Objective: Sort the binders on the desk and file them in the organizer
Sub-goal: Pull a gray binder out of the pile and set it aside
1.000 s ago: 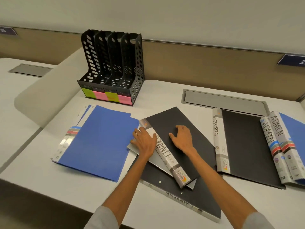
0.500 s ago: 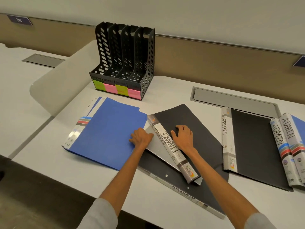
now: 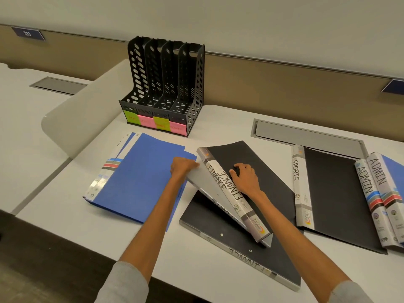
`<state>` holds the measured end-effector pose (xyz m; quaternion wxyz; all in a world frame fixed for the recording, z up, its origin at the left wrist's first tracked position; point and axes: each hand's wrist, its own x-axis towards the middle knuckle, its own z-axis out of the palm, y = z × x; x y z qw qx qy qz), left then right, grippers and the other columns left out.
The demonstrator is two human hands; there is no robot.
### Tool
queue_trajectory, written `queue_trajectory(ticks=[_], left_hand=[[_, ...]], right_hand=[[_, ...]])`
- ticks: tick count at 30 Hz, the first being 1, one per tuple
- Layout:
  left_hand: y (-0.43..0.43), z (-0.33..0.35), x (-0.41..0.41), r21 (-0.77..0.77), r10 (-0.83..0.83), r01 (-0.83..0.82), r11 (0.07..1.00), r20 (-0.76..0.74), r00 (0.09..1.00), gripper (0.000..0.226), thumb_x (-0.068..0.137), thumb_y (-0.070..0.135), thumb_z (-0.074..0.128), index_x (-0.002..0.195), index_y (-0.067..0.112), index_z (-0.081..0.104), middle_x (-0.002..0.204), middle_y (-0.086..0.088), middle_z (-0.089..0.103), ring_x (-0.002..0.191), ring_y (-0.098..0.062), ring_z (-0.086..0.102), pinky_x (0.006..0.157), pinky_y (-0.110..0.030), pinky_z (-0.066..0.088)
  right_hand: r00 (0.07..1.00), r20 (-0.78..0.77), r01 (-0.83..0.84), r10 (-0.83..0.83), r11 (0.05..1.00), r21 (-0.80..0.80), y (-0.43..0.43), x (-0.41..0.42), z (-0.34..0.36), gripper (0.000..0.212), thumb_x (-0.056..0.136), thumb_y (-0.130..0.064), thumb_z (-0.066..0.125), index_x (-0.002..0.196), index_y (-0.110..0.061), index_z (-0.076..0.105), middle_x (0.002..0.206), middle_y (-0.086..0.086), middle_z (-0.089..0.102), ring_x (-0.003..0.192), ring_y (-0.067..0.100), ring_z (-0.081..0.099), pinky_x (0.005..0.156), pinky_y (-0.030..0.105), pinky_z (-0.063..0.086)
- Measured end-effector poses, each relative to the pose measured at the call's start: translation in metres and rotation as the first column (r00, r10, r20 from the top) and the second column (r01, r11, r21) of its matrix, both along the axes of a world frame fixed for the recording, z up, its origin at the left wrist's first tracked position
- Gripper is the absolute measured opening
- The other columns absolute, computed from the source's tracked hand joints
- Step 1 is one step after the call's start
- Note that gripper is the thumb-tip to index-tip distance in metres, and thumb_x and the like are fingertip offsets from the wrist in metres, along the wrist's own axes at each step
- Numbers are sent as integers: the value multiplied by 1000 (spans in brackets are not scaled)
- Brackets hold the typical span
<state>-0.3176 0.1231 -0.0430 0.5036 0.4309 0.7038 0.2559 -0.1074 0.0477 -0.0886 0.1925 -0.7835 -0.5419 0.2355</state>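
Tabletop [image 3: 218, 127], left: stack of blue binders [image 3: 140, 178] lying flat, black organizer [image 3: 166, 84] standing behind it near the partition. Centre: left hand [image 3: 182, 168], grip clamped on the grey left edge of the upper FINANCE binder [image 3: 227, 193], which tilts up off the lower FINANCE binder [image 3: 251, 259]; right hand [image 3: 246, 178] rests on its black cover, fingers bent, grip closed round nothing. Right: SPORTS binder [image 3: 332, 193] flat, two ADMIN binders [image 3: 378, 189] overlapping its right edge.
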Motion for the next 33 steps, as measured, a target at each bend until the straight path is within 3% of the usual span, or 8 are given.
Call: queue_trajectory(ticks=[5, 8, 10, 13, 18, 23, 29, 33], left_hand=[[2, 28, 2, -36, 107, -101, 994, 365, 925, 26, 72, 6, 83, 78, 7, 58, 90, -14, 67, 73, -22, 66, 52, -31, 55], [-1, 31, 3, -16, 94, -97, 995, 445, 891, 42, 67, -6, 82, 100, 7, 58, 94, -14, 65, 86, -28, 67, 54, -29, 56], [-1, 32, 4, 12, 57, -72, 997, 467, 882, 63, 66, -15, 77, 120, 7, 55, 88, -15, 66, 73, -24, 69, 52, -28, 56], [-2, 32, 6, 45, 90, -128, 991, 486, 869, 67, 66, -19, 72, 125, 4, 53, 79, -15, 66, 58, -18, 68, 46, -25, 54], [0, 34, 9, 44, 260, -336, 941, 542, 799, 62, 63, -18, 74, 117, 6, 57, 109, -27, 63, 81, -32, 68, 64, -34, 61], [2, 45, 9, 90, 316, -436, 895, 560, 765, 62, 63, -11, 78, 118, 9, 57, 116, -23, 58, 94, -35, 68, 63, -32, 60], [-33, 29, 25, 170, 96, -256, 952, 628, 772, 64, 68, 3, 84, 122, 14, 52, 99, -4, 67, 92, -21, 68, 65, -25, 59], [-56, 7, 36, 154, -49, -61, 986, 620, 783, 50, 81, 11, 76, 126, 13, 54, 116, -9, 68, 96, -20, 68, 64, -29, 59]], right_hand=[[995, -104, 14, 2, 988, 151, 8, -6, 15, 40, 98, -42, 48, 130, -19, 53, 135, 7, 51, 122, 21, 49, 100, 40, 44], [983, -144, -83, 114, 975, 207, 11, -19, 27, 44, 94, -51, 51, 127, -24, 55, 136, 2, 50, 120, 16, 49, 97, 33, 43], [957, -172, -201, 235, 960, 195, 8, -29, 32, 49, 89, -61, 51, 126, -28, 56, 139, 0, 44, 123, 17, 45, 98, 32, 38], [917, -161, -342, 365, 927, 152, 5, -36, 40, 56, 86, -64, 55, 129, -29, 56, 141, 0, 42, 127, 17, 38, 105, 38, 35], [884, -52, -461, 465, 884, 74, -2, -29, 54, 86, 70, -69, 68, 142, -31, 40, 146, -2, 38, 127, 19, 40, 104, 38, 39], [835, 190, -537, 516, 840, 76, -17, -34, 40, 102, 70, -64, 71, 151, -33, 17, 154, 0, 30, 132, 21, 40, 108, 44, 38], [872, 123, -490, 474, 848, 201, -18, -35, 35, 91, 70, -44, 68, 149, -26, 27, 149, 3, 40, 125, 22, 48, 95, 31, 46], [879, -14, -461, 476, 859, 224, -15, -33, 35, 88, 66, -40, 70, 145, -25, 35, 146, 2, 44, 124, 21, 49, 100, 34, 48]])
